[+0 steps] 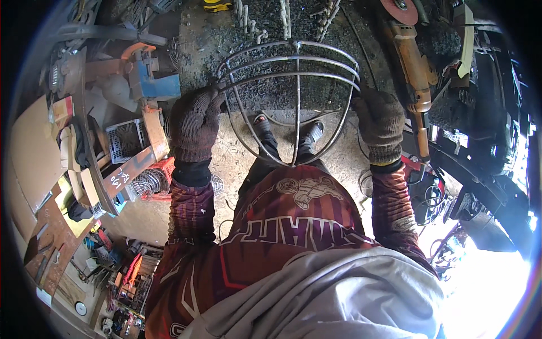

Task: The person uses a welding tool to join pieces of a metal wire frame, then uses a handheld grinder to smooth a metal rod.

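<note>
Between my hands is a basket-like frame of bent metal rods [297,101], with several curved bars crossing a central rod and a rounded lower loop. My left hand [196,123], in a dark knitted glove, is closed on the frame's left side. Closed on its right side is my right hand [381,125], gloved the same way. The frame's far part lies over a dark, grit-covered workbench [248,85], while its near part reaches past the bench edge toward my body. Both sets of fingertips are partly hidden behind the gloves and rods.
An angle grinder [415,73] with a reddish disc lies along the bench's right side. Metal rods [284,20] stand at the far edge. Left are a blue clamp-like metal piece [152,82], a white plastic basket [127,141] and a red crate [164,175]. Cables run across the floor.
</note>
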Demonstrator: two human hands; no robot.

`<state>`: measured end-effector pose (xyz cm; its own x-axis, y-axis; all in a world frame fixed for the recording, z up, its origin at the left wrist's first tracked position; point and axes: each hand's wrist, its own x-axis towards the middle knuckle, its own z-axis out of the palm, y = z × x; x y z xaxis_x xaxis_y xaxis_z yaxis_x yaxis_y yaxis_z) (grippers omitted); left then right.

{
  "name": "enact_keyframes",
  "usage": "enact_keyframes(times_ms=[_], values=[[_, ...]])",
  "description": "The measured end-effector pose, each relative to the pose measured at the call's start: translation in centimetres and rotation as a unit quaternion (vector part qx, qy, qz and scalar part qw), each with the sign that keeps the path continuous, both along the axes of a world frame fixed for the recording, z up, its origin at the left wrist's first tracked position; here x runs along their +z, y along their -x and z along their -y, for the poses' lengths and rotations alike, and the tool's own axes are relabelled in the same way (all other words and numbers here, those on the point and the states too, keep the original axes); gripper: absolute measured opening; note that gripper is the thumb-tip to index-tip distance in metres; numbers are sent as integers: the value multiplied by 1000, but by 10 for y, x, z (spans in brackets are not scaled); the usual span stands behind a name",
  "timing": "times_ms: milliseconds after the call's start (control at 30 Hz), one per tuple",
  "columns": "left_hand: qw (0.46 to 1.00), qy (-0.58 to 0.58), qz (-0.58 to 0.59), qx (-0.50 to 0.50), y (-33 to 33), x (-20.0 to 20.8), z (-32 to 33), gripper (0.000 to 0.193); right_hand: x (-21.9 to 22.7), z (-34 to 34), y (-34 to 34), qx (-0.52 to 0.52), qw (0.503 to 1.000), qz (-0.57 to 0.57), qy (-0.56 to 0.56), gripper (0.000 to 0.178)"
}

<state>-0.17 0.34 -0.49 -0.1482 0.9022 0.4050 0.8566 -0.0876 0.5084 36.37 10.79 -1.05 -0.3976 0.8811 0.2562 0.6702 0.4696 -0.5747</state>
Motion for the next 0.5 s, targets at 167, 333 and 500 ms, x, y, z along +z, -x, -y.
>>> enact_keyframes(times_ms=[167,333,500], values=[[1000,-10,1,-18,1,1,-1,19,8,-1,2,19,1000,3,-4,33],[999,-39,-24,-10,2,-5,1,19,17,1,-6,-33,994,-78,68,31],[999,-47,-18,-11,2,-7,0,19,-4,16,-38,-119,969,-208,67,33]])
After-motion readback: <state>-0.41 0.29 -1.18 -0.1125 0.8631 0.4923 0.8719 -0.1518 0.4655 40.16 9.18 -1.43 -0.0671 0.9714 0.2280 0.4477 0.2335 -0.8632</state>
